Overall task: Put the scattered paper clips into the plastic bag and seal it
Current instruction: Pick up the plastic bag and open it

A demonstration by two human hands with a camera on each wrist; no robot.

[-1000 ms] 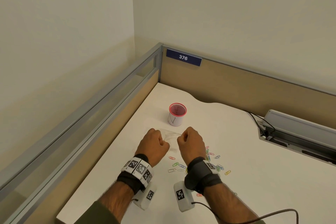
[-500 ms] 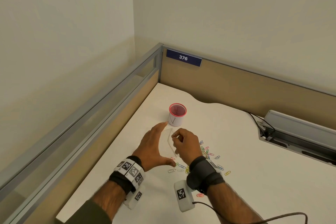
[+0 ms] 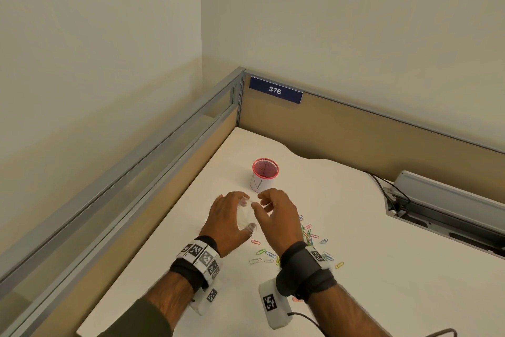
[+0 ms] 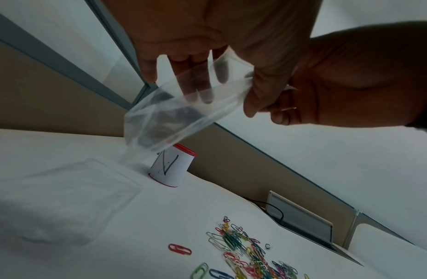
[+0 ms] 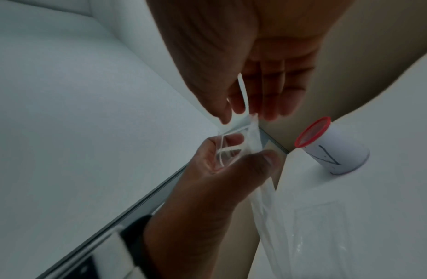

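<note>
Head view, going from your left: a grey-framed partition (image 3: 131,172) runs along the edge of the white desk (image 3: 396,268), and your left hand (image 3: 228,223) is raised just above the desktop with the clear plastic bag (image 3: 245,216) in it. Seen from the left wrist, that hand's thumb and fingers (image 4: 196,75) pinch the bag's (image 4: 174,113) mouth, with the fingers showing through the film — the rest of the bag hangs down toward the desk. A second flat, clear plastic sheet (image 4: 64,198) lies on the desk below it. Your right hand (image 3: 278,217) is just beside the left, and from the right wrist its thumb and fingertips (image 5: 270,105) are pinching the bag's upper edge (image 5: 246,128), so both hands hold the mouth between them. Behind the hands stands a white cup with a red rim (image 3: 264,175), upright, apart from the bag in the head view. Further right and nearer you, the coloured paper clips (image 3: 308,238) lie scattered on the desk, partly hidden under your right wrist — a red one (image 4: 179,249) sits a little apart from the heap. At the far right a grey cable tray (image 3: 448,208) is set into the desk.
</note>
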